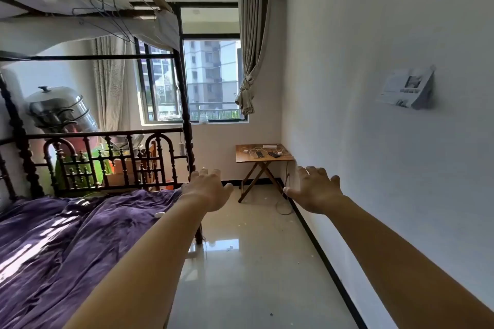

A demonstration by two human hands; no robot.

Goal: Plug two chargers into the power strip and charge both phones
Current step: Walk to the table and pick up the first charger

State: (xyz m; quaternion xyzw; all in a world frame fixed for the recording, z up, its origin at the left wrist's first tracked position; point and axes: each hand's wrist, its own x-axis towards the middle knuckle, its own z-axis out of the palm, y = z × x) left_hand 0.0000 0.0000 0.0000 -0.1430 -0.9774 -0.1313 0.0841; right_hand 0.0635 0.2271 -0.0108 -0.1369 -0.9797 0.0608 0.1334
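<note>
A small wooden folding table (242, 158) stands in the far right corner under the window. On it lie a white power strip (269, 146), two dark phones (259, 154) (274, 154) and tangled white charger cables (252, 152). A white cable (284, 207) trails from the table down to the floor. My left hand (207, 188) and my right hand (315, 191) are stretched out in front of me, palms down, fingers spread, holding nothing. Both are well short of the table.
A bed with a purple blanket (66, 235) and a dark ornate frame (107, 160) fills the left side. The white wall (387, 168) runs along the right, with a paper (407, 88) stuck to it. A glossy tiled floor (254, 262) leads between them to the table.
</note>
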